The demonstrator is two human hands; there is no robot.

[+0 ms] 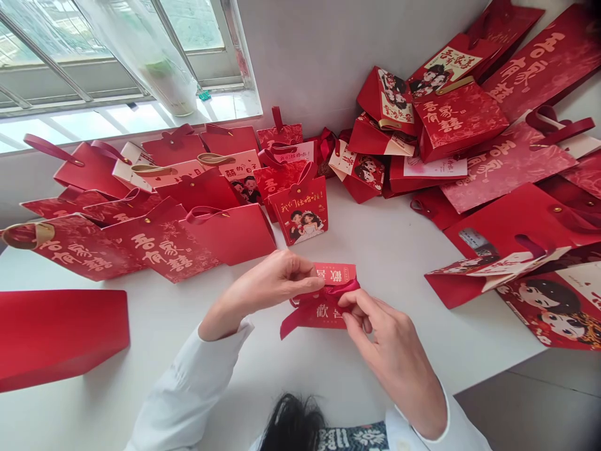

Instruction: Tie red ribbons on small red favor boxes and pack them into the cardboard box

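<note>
A small red gift box (328, 293) with gold characters lies on the white table (389, 250) just in front of me. A dark red ribbon (328, 292) runs across it, with one loose tail hanging off to the lower left. My left hand (275, 282) pinches the ribbon at the box's left side. My right hand (382, 341) pinches the ribbon at the right side, fingers closed on it. Both sleeves are white.
Red paper gift bags with handles stand in rows at the back left (159, 244), one small bag with a cartoon couple (304, 213) nearest. A heap of flat red bags (469, 138) fills the right. A plain red bag (56, 335) lies at left. The table edge runs at lower right.
</note>
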